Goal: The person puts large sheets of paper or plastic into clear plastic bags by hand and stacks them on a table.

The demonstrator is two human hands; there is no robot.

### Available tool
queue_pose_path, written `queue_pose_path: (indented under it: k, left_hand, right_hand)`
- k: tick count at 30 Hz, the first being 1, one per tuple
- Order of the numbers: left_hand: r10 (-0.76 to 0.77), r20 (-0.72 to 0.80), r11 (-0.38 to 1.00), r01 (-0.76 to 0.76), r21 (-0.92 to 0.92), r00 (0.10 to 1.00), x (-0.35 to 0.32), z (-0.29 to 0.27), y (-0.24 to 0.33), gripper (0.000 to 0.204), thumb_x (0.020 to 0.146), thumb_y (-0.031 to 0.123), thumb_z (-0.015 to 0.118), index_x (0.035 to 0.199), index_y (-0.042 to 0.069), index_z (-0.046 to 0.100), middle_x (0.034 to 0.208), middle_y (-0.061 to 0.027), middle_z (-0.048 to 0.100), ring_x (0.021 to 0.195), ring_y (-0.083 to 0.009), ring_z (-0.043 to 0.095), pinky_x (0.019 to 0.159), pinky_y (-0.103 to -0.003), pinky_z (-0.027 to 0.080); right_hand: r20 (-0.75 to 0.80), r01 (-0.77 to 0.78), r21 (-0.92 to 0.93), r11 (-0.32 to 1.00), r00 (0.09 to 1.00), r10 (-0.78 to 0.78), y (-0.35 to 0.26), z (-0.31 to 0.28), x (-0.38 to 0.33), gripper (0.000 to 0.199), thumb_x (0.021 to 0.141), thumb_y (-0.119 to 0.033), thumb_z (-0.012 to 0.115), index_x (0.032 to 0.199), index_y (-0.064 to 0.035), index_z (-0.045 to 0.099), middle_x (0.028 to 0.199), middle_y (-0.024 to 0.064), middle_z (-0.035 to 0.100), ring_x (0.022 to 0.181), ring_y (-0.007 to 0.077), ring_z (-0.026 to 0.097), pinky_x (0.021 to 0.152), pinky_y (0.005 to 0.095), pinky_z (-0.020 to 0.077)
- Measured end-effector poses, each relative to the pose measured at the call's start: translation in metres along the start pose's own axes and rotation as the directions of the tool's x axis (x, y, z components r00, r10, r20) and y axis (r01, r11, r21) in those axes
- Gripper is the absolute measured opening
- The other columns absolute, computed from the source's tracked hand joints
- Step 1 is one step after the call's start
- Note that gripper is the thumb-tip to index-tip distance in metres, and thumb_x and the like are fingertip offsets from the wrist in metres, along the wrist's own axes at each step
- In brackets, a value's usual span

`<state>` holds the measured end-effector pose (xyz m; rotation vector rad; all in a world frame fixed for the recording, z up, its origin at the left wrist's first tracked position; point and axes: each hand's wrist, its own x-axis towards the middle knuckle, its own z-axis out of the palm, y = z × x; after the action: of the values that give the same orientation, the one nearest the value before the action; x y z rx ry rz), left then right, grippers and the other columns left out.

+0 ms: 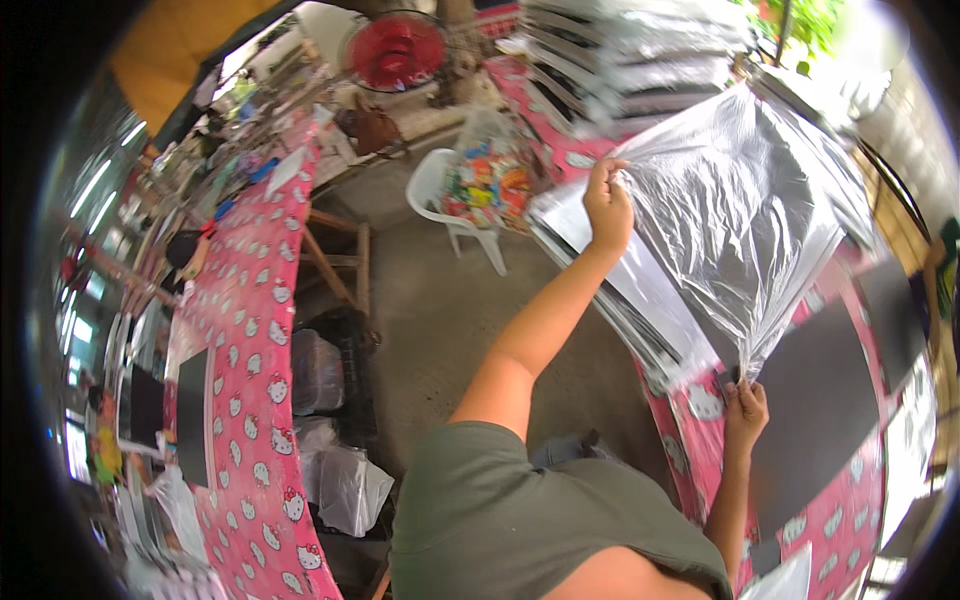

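A thin, crinkled clear plastic sheet (745,190) is pulled taut on the right, with a dark surface showing through it. My left hand (608,208) pinches its left edge, arm stretched forward. Nearer to me, my right hand (745,412) grips the gathered near corner. Under the plastic lies a stack of flat, plastic-covered pieces (655,300); its layers show along the left side. Beside my right hand a flat dark grey board (820,410) rests on the pink table (700,440), whose cover has white cat faces.
Tall plastic-wrapped stacks (670,60) stand at the far end. A white plastic chair (432,190) holds a bag of colourful packets (490,185). Another pink table (250,400) runs along the left, with plastic-wrapped bundles (350,485) below its edge. A red round fan (397,52) stands far back.
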<state>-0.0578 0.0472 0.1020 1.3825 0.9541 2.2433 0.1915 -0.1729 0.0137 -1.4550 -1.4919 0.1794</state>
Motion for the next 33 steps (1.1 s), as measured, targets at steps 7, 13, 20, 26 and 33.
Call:
queue_pose_path:
  k: [7, 13, 20, 26, 33]
  left_hand:
    - [-0.074, 0.157, 0.761, -0.046, 0.647, 0.985, 0.050, -0.068, -0.135, 0.025, 0.084, 0.012, 0.043, 0.109, 0.011, 0.043, 0.093, -0.0145, 0.057, 0.086, -0.0288, 0.056, 0.080, -0.051, 0.033]
    - [-0.358, 0.205, 0.391, -0.053, 0.919, 0.911, 0.013, -0.107, -0.182, 0.030, 0.083, 0.028, 0.044, 0.111, 0.017, 0.045, 0.114, -0.0110, 0.051, 0.115, -0.0302, 0.039, 0.090, -0.069, 0.010]
    - [-0.338, 0.021, 0.265, 0.073, 0.962, 0.941, 0.001, -0.128, -0.164, 0.032, 0.080, 0.031, 0.046, 0.110, 0.017, 0.049, 0.131, -0.0136, 0.035, 0.122, -0.0326, 0.030, 0.091, -0.069, 0.005]
    - [-0.622, -0.145, 0.234, 0.360, 0.903, 0.770, 0.018, -0.117, -0.112, 0.041, 0.071, 0.015, 0.046, 0.112, 0.017, 0.047, 0.132, -0.0176, 0.029, 0.122, -0.0377, 0.026, 0.087, -0.072, 0.008]
    - [-0.540, -0.026, 0.826, 0.535, 0.180, 0.841, -0.073, -0.049, -0.007, 0.045, 0.065, -0.001, 0.050, 0.109, 0.009, 0.046, 0.093, -0.0070, 0.046, 0.070, -0.0129, 0.048, 0.056, -0.026, 0.040]
  right_hand:
    - [0.157, -0.025, -0.140, 0.990, 0.987, 0.047, 0.006, 0.088, 0.043, 0.027, 0.071, -0.005, 0.064, 0.098, -0.0049, 0.063, 0.063, 0.0070, 0.045, 0.056, 0.0171, 0.045, 0.054, 0.0286, 0.0370]
    - [0.145, -0.016, -0.172, 0.985, 0.989, 0.041, 0.023, 0.101, 0.024, 0.032, 0.067, -0.011, 0.066, 0.098, -0.0059, 0.063, 0.081, 0.0124, 0.049, 0.073, 0.0241, 0.049, 0.063, 0.0326, 0.0400]
    - [0.301, 0.111, -0.192, 0.975, 0.952, -0.049, -0.005, 0.090, 0.016, 0.048, 0.065, -0.013, 0.070, 0.109, -0.0033, 0.055, 0.098, 0.0161, 0.048, 0.090, 0.0299, 0.048, 0.078, 0.0370, 0.0390]
    - [-0.186, -0.186, -0.360, 0.914, 0.975, 0.125, 0.010, -0.094, -0.047, 0.021, 0.070, -0.004, 0.063, 0.090, -0.0005, 0.057, 0.094, 0.0142, 0.054, 0.083, 0.0262, 0.055, 0.070, 0.0333, 0.0457]
    - [-0.753, -0.809, -0.465, 0.361, 0.575, 0.319, 0.059, -0.337, -0.341, 0.016, 0.071, -0.008, 0.060, 0.083, 0.0020, 0.056, 0.079, 0.0134, 0.057, 0.075, 0.0235, 0.054, 0.070, 0.0334, 0.0431]
